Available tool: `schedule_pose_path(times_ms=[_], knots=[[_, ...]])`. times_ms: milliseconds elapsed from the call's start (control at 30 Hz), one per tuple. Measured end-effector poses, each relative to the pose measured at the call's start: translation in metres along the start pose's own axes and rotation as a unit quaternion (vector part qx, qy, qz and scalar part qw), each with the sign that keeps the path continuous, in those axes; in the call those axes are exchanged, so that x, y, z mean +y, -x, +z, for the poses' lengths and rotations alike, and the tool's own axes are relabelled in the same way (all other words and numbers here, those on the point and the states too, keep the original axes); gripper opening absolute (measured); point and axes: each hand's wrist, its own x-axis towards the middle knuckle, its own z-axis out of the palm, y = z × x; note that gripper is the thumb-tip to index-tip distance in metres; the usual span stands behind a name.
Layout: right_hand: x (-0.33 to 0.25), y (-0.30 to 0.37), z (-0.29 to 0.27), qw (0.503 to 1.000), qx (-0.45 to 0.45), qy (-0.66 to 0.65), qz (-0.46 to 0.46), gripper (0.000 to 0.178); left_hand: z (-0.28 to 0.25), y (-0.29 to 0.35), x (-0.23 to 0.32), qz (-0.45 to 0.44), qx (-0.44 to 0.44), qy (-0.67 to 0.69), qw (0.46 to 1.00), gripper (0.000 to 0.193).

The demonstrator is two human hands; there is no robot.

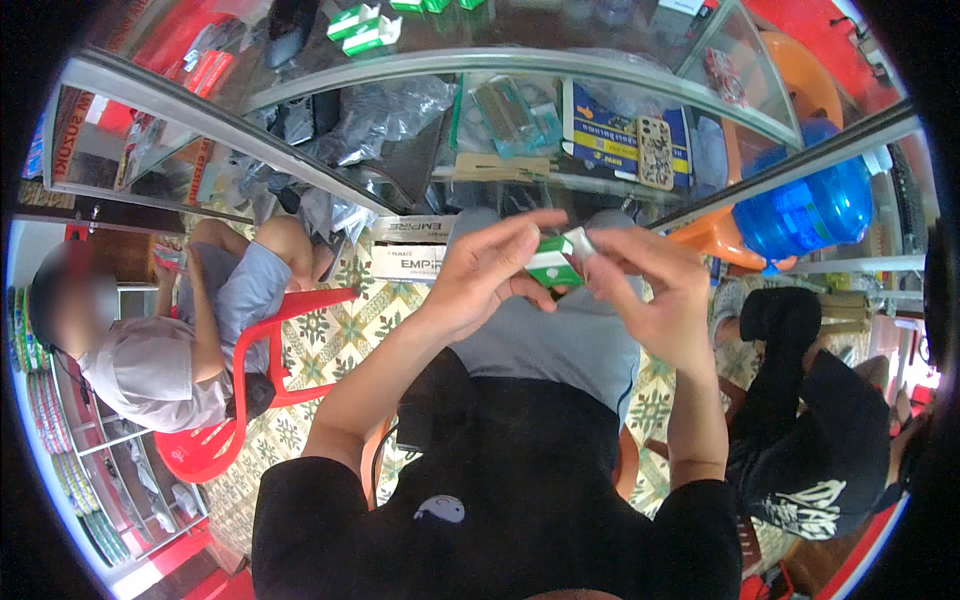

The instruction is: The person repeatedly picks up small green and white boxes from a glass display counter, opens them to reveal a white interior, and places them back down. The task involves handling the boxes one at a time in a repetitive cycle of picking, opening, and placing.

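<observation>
A small green and white cardboard box [556, 266] is held up over my lap, between both hands. My left hand [490, 270] is closed on the box's left side with the thumb and fingers, one finger stretched out above it. At the other end, my right hand [655, 290] pinches the white end [579, 243] of the box, which looks like a flap. What lies inside the box cannot be seen. Several similar green and white boxes [365, 32] rest on the glass counter top at the far side.
Ahead stands a glass display counter [420, 75] with a metal frame, holding plastic bags and a patterned phone case [656, 150]. A blue water jug [810, 208] is at the right. One person sits on a red chair [240, 370] at the left, another person [810, 430] at the right.
</observation>
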Motion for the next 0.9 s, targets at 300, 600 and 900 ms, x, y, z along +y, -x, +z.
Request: schedule_pose_path(times_ms=[300, 600, 900], knots=[[-0.002, 0.004, 0.011, 0.982, 0.1, -0.14, 0.079, 0.025, 0.013, 0.002, -0.011, 0.239, 0.033, -0.197, 0.95, 0.053], [-0.004, 0.001, 0.008, 0.99, 0.021, 0.079, -0.111, 0.029, 0.01, -0.004, -0.007, 0.326, 0.058, -0.384, 0.862, 0.064], [-0.001, 0.002, 0.004, 0.978, 0.041, 0.169, -0.116, 0.022, 0.008, -0.004, 0.001, 0.35, 0.07, -0.48, 0.801, 0.063]])
